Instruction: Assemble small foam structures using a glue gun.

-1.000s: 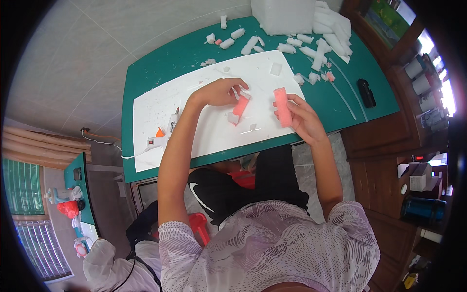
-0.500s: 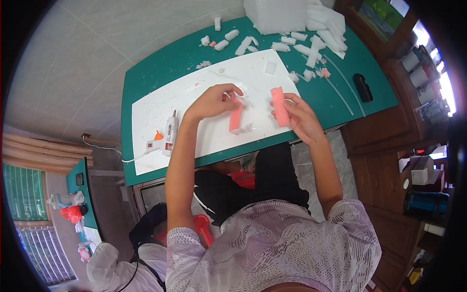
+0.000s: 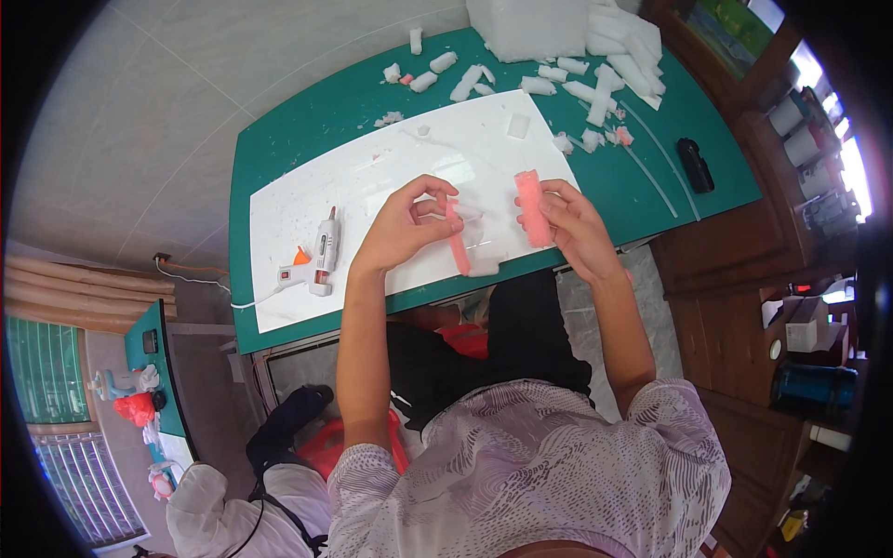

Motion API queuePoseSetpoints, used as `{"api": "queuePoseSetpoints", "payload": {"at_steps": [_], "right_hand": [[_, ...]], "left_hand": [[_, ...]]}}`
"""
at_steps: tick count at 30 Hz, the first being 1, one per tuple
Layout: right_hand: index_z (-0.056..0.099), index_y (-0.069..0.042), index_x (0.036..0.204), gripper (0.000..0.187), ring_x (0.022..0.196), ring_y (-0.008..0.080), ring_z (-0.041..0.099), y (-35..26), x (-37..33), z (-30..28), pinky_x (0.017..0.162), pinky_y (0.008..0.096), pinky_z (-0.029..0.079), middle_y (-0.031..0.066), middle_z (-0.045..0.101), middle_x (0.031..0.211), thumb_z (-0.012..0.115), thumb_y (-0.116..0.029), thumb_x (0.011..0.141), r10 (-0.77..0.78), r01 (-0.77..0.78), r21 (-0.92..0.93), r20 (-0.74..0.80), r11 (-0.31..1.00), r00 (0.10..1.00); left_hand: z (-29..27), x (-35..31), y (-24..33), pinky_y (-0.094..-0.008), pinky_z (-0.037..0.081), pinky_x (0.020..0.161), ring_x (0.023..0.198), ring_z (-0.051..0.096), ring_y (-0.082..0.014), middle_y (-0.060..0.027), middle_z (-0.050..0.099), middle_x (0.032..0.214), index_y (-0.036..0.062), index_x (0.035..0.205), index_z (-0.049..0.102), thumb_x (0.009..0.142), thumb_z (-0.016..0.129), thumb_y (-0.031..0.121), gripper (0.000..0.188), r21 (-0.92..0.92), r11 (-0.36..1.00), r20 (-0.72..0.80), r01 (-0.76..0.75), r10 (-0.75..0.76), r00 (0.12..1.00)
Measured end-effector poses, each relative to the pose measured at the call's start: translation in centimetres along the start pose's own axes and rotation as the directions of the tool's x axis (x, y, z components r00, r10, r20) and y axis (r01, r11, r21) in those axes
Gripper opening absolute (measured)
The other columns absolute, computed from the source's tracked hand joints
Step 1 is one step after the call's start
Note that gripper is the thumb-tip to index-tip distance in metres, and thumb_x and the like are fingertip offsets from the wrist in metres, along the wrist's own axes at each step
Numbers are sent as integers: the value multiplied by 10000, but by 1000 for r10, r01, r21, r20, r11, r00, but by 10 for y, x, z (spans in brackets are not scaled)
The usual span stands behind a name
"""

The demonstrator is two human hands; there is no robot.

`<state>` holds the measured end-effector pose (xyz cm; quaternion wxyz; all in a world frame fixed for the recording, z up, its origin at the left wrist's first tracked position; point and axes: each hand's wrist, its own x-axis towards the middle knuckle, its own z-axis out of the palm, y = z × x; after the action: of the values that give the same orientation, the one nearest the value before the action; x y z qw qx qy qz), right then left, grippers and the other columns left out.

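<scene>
My left hand [image 3: 414, 223] pinches the upper end of a slim pink strip [image 3: 459, 253] above the white board [image 3: 391, 172]. White pieces sit at the strip's upper and lower ends; whether they are fixed to it I cannot tell. In my right hand [image 3: 581, 231] is a thicker pink foam block [image 3: 533, 209], held upright between thumb and fingers, apart from the strip. A white glue gun [image 3: 324, 251] with an orange trigger lies left of my left forearm, on the board.
White foam rolls and scraps [image 3: 470, 82] litter the far side of the green table [image 3: 307, 130], near a large white foam block [image 3: 526, 33]. Two clear glue sticks [image 3: 651, 181] and a black case [image 3: 694, 166] lie at the right. Another person [image 3: 246, 498] is at lower left.
My left hand has shifted slightly right and down, turning the strip so its white end pieces show more. My right hand with the foam block has barely moved.
</scene>
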<state>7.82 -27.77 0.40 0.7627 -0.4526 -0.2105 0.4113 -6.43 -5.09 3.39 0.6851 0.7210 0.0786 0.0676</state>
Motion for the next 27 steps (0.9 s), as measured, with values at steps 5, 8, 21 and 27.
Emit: {"api": "queuePoseSetpoints", "payload": {"at_steps": [5,8,21,27], "right_hand": [[471,-2,1231,303,1028,255,642,-3,-6,6,882,337,518,159,607,1176,550,-137,972,-12,13,-69,14,998,1000],[447,-5,1255,318,1049,283,643,-11,-11,15,891,356,525,179,598,1188,535,-122,973,-18,16,40,41,999,999],[436,4,1257,342,1051,286,651,-11,-18,47,877,345,522,174,606,1170,548,-54,940,-41,40,13,51,999,998],[452,15,1241,332,1040,257,650,-12,-17,47,873,323,514,163,613,1144,556,-40,931,-48,49,-18,47,999,998]], "left_hand": [[8,-7,1,-298,543,819,934,644,-143,-46,600,983,-1,1129,566,772,735,-44,397,-74,995,-71,-62,57,996],[13,-13,3,-269,511,806,891,619,-124,-47,600,977,9,1121,582,751,758,-34,412,-56,992,-106,-112,106,989],[26,-22,4,-314,494,864,894,618,-143,-68,572,1014,-8,1074,605,729,755,-62,380,46,955,-134,-293,297,945],[27,-23,3,-303,505,852,905,623,-146,-71,583,1008,-14,1055,624,746,739,-68,333,30,959,-117,-281,283,952]]}}
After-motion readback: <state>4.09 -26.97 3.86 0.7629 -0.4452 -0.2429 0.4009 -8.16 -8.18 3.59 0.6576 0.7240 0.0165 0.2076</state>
